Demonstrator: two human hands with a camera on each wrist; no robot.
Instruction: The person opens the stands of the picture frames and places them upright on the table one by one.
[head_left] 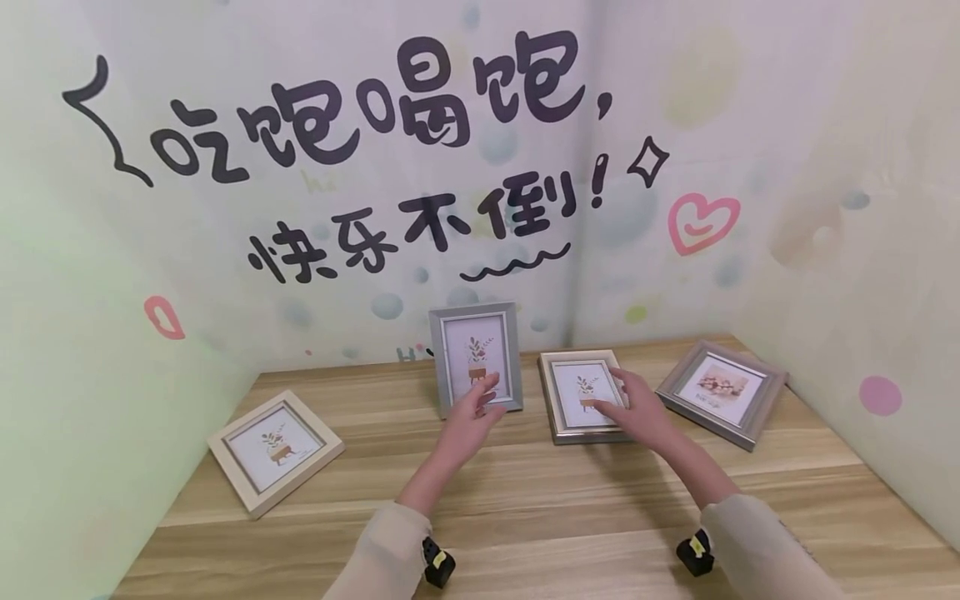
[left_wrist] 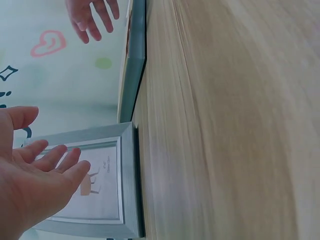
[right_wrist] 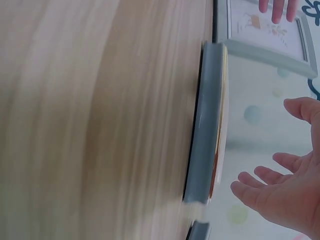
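Cream long sleeves; small black wrist camera with yellow label strapped under each forearm; hands bare.

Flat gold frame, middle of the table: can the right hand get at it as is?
Probably yes. The right hand hovers open right over the flat gold frame, with nothing between them. The upright silver frame stands clear to its left.

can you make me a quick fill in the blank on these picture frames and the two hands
1. The table carries ____ picture frames in all.
2. The left hand reaches with open fingers to the only frame that stands ____, the silver frame.
3. The right hand is over the gold frame, which lies ____ on the table.
4. The frame furthest to the left is the ____ wooden frame.

Missing words: four; upright; flat; pale
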